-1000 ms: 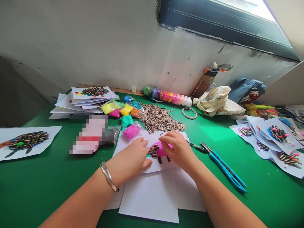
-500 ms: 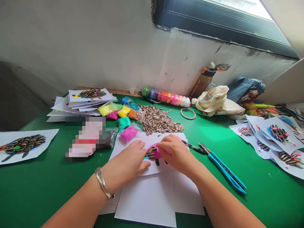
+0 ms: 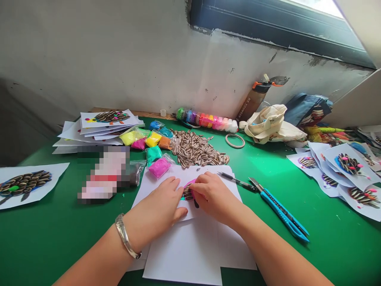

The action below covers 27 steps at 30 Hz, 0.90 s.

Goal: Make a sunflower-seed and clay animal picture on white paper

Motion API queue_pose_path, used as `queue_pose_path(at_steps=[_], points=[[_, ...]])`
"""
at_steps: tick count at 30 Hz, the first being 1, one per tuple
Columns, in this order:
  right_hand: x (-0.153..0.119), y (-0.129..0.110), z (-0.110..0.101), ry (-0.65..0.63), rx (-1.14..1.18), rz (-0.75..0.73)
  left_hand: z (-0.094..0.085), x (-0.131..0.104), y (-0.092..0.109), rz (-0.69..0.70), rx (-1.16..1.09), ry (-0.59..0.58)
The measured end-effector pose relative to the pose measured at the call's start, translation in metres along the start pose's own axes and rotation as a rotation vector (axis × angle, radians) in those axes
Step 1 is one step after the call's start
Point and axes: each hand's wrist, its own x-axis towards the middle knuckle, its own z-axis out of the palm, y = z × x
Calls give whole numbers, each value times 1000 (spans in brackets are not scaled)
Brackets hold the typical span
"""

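A pink clay shape (image 3: pixel 191 183) lies on a white sheet of paper (image 3: pixel 178 172), partly covered by striped sunflower seeds (image 3: pixel 187 194). A bit of teal clay shows at its left end and a dark piece below it. My left hand (image 3: pixel 157 200) rests flat on the paper, fingers stretched out, beside the left end of the shape. Over its right part, my right hand (image 3: pixel 214 195) bends down with fingers pressed together on the seeds. Its fingertips are partly hidden, so anything pinched there cannot be made out. More white sheets (image 3: pixel 183 252) lie underneath.
Behind the paper is a heap of loose sunflower seeds (image 3: pixel 198 149), with bagged clay (image 3: pixel 159 168) to its left. A black pen (image 3: pixel 238 182) and blue utility knife (image 3: pixel 281 210) lie right. Seed pictures (image 3: pixel 110 116) are stacked back left; others (image 3: pixel 351 165) lie far right.
My right hand has shifted slightly left and down over the clay shape, covering more of it and the seeds. My left hand stays flat in place. The view has tilted a little.
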Motion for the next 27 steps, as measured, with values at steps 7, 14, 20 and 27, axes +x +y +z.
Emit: queue_pose_path(at_steps=[7,14,20,27], points=[[0,4,7,33,53,-16,1,-3,6,-48,-14,-9],[1,0,3,-1,26,6,5,0,10,-61,18,27],[-4,6,-8,69,61,25,6,-1,8,-23,19,62],[-11,9,-18,-17,53,-2,-3,-3,6,-48,-1,-49]])
